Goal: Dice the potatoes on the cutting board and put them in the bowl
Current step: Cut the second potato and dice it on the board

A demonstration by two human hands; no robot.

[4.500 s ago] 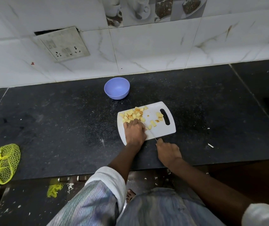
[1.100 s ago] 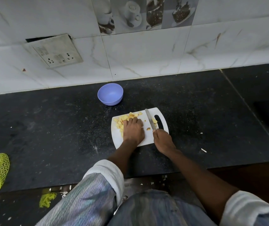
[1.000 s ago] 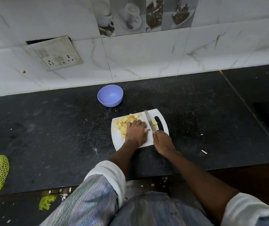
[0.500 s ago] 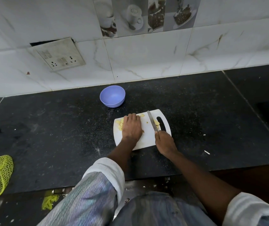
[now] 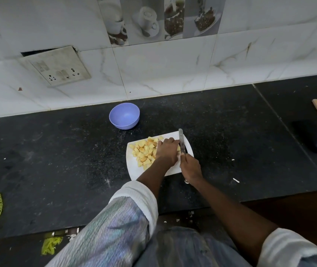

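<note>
Black speckled stone makes up the counter (image 5: 57, 160), which runs along the tiled wall at its back edge. Near the counter's front edge, about midway along it, lies the white cutting board (image 5: 134, 170), and on the board's left part sits a heap of diced potato (image 5: 144, 151). The purple bowl (image 5: 124, 116) stands near the back edge, apart from the board, and looks empty. So the dicing seems mostly done, a last bit seems left under the knife, and none of the cubes has gone into the bowl yet. The left hand (image 5: 166, 151) lies palm down on the board with its fingers curled over the piece beside the blade; what it pins is hidden. The right hand (image 5: 191, 167) grips the handle of the knife (image 5: 181, 140), its blade pointing toward the back edge.
</note>
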